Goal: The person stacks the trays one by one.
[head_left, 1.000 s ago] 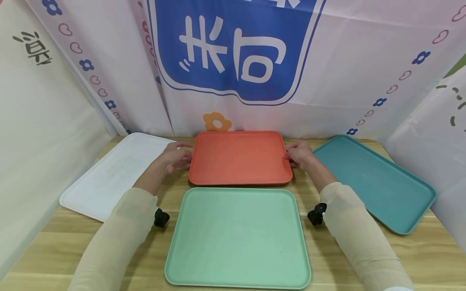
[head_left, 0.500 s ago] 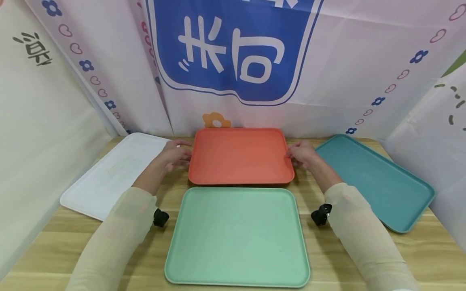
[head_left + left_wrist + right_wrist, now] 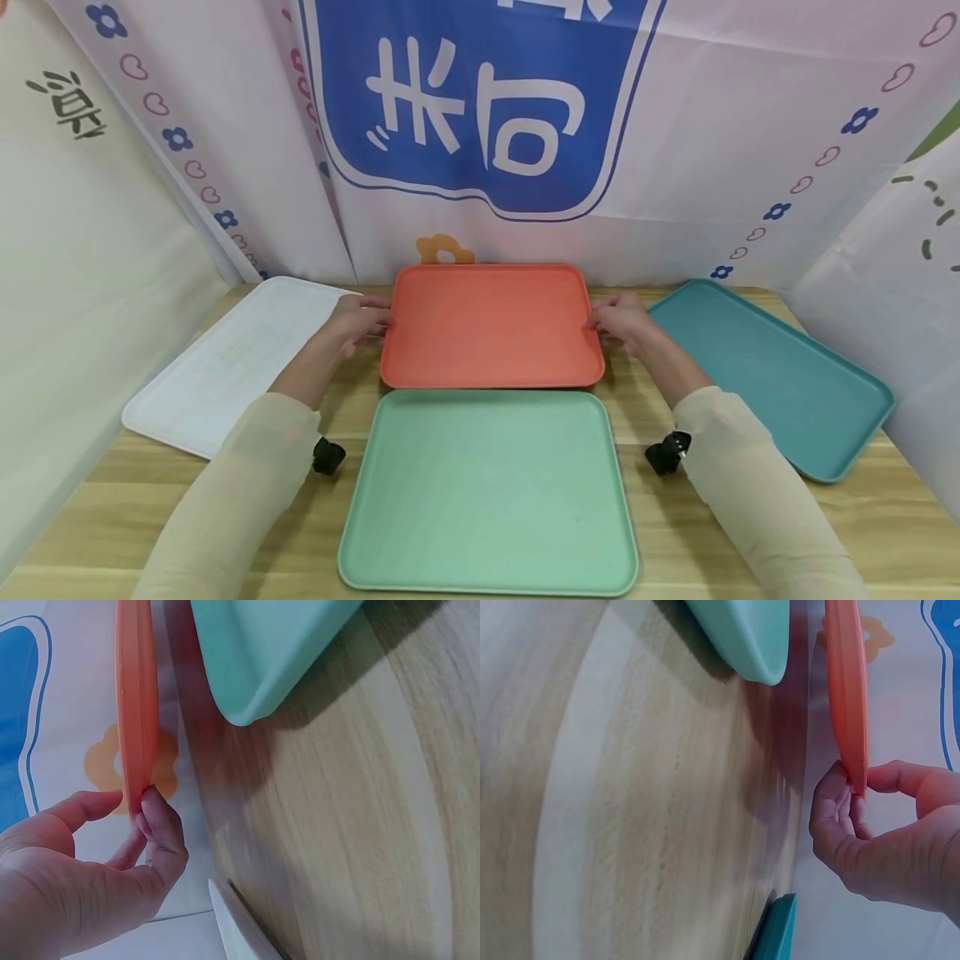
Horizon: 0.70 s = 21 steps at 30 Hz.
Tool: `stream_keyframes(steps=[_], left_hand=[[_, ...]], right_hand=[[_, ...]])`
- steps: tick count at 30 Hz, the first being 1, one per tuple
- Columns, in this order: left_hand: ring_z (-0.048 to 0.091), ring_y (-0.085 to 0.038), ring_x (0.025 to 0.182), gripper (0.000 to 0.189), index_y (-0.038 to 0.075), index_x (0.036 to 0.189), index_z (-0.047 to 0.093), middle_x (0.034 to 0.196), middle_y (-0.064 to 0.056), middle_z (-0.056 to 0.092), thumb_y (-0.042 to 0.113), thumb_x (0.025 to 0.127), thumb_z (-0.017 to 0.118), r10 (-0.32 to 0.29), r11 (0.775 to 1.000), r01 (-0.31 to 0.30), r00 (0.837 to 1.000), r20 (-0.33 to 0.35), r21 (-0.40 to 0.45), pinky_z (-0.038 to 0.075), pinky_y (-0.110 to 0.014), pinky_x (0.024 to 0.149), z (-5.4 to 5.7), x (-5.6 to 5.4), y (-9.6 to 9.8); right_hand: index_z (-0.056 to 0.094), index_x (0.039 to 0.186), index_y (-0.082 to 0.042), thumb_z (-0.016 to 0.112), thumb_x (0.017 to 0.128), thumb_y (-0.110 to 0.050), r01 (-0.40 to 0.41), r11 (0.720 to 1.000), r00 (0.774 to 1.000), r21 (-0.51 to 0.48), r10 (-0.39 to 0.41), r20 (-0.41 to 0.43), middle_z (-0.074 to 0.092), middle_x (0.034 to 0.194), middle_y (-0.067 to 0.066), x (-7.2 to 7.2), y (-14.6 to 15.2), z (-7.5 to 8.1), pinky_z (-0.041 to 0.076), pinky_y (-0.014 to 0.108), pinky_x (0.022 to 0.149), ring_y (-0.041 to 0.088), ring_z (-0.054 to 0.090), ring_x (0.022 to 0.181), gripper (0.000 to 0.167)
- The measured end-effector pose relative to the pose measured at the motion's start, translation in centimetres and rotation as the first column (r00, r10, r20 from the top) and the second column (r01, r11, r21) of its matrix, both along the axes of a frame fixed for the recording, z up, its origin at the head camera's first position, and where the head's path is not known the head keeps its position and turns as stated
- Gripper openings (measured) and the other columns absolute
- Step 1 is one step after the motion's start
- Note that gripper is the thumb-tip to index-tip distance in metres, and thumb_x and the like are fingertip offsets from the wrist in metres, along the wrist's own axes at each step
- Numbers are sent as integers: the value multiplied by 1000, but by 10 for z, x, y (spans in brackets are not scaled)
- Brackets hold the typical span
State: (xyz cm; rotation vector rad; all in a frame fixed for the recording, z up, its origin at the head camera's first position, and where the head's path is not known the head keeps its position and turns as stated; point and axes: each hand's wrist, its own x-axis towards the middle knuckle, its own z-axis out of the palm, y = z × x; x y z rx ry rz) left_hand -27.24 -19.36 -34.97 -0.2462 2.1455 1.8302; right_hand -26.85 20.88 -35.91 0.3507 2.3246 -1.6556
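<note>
My left hand (image 3: 356, 323) and right hand (image 3: 622, 322) pinch the short ends of the red tray (image 3: 491, 329), raised off the table (image 3: 97, 525) just behind the green tray (image 3: 487, 492). Fingertip grip only, so a slip or uneven lift could tip it. Pulling it forward too low might knock the green tray's far rim.

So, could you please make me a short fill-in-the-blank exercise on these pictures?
1. The teal tray lies on the person's ____ side.
2. The right hand pinches one end of the orange-red tray; the ____ hand pinches the other.
3. The far-left tray is coloured ____.

Missing words: right; left; white.
</note>
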Motion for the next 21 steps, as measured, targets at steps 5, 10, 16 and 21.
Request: stream_keyframes(steps=[5, 10, 16, 21], left_hand=[[64, -3, 61, 53, -13, 144, 41, 67, 6, 66, -5, 95, 57, 1, 1000, -2, 999, -33, -14, 57, -19, 58, -5, 1, 0], [65, -3, 62, 56, -14, 146, 39, 71, 4, 66, -8, 94, 57, -18, 1000, 17, 998, -55, -22, 57, -20, 58, -4, 3, 0], [65, -5, 64, 52, -15, 143, 41, 76, 1, 65, -10, 94, 58, -56, 997, 53, 997, -53, -57, 58, -21, 60, -2, 6, 1], [65, -6, 65, 46, -15, 138, 43, 78, 0, 65, -9, 95, 59, -90, 992, 86, 995, -47, -88, 59, -22, 61, -2, 8, 0]], right_hand=[[49, 132, 6, 62, 96, -3, -11, 1000, 1000, -13, 11, -1, 56, 106, 9, 4, 0, 0, 60, 27, 72, 12, 59, 79, 40], [51, 125, 1, 65, 97, -8, -16, 999, 1000, -32, 15, -9, 59, 104, 7, 10, 4, 3, 61, 28, 74, 11, 63, 80, 33], [53, 118, -2, 67, 97, -11, -32, 999, 999, -38, 31, -26, 66, 89, 1, 16, 10, 4, 61, 27, 71, 8, 67, 74, 27], [52, 121, -1, 66, 97, -11, -36, 999, 999, -25, 36, -27, 65, 90, 1, 19, 11, 5, 62, 27, 71, 8, 67, 75, 29]])
